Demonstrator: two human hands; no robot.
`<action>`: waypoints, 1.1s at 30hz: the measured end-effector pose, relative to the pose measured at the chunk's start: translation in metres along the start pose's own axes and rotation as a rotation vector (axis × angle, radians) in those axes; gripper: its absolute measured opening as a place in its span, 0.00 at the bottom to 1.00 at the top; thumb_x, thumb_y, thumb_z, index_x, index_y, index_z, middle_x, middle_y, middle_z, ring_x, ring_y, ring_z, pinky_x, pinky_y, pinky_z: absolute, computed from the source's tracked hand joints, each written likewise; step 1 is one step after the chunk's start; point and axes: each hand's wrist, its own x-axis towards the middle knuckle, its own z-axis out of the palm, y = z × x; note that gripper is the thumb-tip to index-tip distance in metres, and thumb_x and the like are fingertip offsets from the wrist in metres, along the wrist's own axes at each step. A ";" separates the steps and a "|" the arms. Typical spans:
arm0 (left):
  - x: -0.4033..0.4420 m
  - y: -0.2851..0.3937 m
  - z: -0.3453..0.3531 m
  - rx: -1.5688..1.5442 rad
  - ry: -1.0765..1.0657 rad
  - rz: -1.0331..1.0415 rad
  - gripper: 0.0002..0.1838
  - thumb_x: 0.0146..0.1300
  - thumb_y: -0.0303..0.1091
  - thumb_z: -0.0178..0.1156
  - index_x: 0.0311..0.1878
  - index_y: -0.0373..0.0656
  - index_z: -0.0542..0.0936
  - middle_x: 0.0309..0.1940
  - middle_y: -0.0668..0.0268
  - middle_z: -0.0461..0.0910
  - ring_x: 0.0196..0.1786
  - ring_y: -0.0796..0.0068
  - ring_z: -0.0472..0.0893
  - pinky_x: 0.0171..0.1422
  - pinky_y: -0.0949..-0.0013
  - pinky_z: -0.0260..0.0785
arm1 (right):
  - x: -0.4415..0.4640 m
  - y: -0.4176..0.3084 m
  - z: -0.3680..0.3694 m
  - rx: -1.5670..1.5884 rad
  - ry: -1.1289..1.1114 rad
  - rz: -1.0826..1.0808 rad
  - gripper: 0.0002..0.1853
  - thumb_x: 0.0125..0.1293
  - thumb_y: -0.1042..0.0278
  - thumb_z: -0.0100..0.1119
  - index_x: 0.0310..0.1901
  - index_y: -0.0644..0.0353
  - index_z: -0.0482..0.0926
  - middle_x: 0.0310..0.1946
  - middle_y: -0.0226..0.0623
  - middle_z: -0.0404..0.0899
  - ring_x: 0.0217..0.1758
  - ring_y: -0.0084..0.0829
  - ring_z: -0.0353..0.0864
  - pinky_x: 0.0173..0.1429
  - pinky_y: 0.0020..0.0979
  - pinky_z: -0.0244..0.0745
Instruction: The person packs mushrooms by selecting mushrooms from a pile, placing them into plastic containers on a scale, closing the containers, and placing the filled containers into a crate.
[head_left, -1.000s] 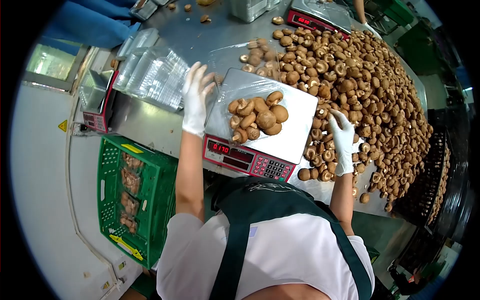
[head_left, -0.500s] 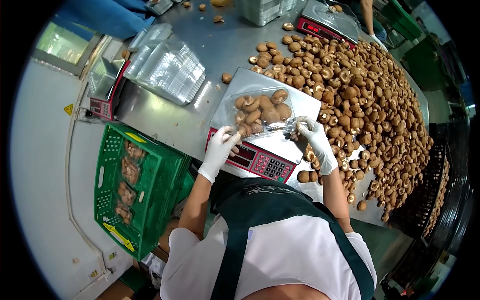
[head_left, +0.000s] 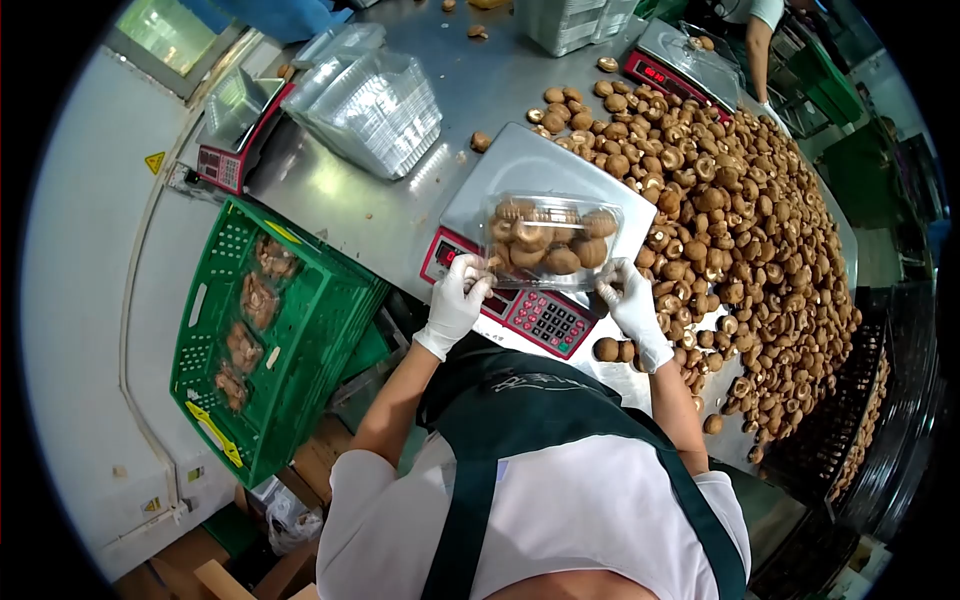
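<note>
A clear plastic box (head_left: 553, 240) filled with brown mushrooms is held between my two gloved hands. Its near corners are pinched: my left hand (head_left: 455, 308) closes on the left one, my right hand (head_left: 632, 312) on the right one. The box is over the near part of a red scale's metal plate (head_left: 525, 165). Whether it touches the plate I cannot tell. Just below the box, the scale's keypad (head_left: 548, 320) shows, and part of the display is covered.
A large heap of mushrooms (head_left: 740, 220) spreads to the right. Stacked clear boxes (head_left: 370, 115) stand at the left, near another scale (head_left: 222, 165). A green crate (head_left: 300, 300) holds several packed boxes. At the back right, a co-worker's arm (head_left: 758, 60) is beside a third scale (head_left: 665, 72).
The box has come closer to my body over the scale, and its top faces me more. Both hands keep hold of its near corners. The whole view has shifted slightly.
</note>
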 end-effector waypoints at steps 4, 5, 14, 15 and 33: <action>-0.009 0.003 -0.015 0.292 0.052 0.136 0.17 0.58 0.28 0.61 0.48 0.38 0.67 0.32 0.56 0.80 0.36 0.62 0.82 0.40 0.67 0.74 | 0.000 -0.003 0.006 -0.117 0.137 -0.358 0.10 0.52 0.80 0.61 0.37 0.61 0.74 0.28 0.40 0.80 0.32 0.35 0.80 0.37 0.29 0.74; -0.011 0.008 -0.020 0.434 0.049 0.203 0.21 0.56 0.31 0.64 0.49 0.39 0.67 0.33 0.55 0.80 0.38 0.56 0.82 0.42 0.64 0.74 | 0.005 -0.003 0.006 -0.158 0.175 -0.480 0.11 0.49 0.81 0.62 0.35 0.60 0.75 0.29 0.39 0.80 0.32 0.36 0.79 0.36 0.29 0.74; -0.033 -0.001 -0.060 0.461 0.243 0.519 0.32 0.54 0.55 0.63 0.51 0.39 0.67 0.57 0.54 0.73 0.58 0.57 0.74 0.61 0.64 0.68 | 0.021 -0.043 0.038 -0.377 0.256 -0.992 0.14 0.37 0.85 0.61 0.28 0.59 0.73 0.30 0.35 0.80 0.32 0.36 0.78 0.31 0.33 0.75; -0.036 -0.001 -0.065 0.452 0.270 0.571 0.31 0.55 0.56 0.61 0.51 0.39 0.68 0.57 0.53 0.73 0.58 0.56 0.75 0.61 0.64 0.69 | 0.022 -0.047 0.044 -0.352 0.250 -1.021 0.14 0.37 0.85 0.61 0.28 0.59 0.73 0.30 0.35 0.80 0.32 0.37 0.78 0.31 0.33 0.75; -0.067 0.020 -0.144 0.590 0.487 0.263 0.27 0.43 0.40 0.73 0.46 0.42 0.73 0.43 0.60 0.80 0.45 0.65 0.81 0.51 0.66 0.72 | 0.051 -0.086 0.129 -0.106 -0.033 -0.842 0.14 0.45 0.85 0.62 0.35 0.60 0.75 0.30 0.38 0.78 0.32 0.35 0.78 0.33 0.31 0.74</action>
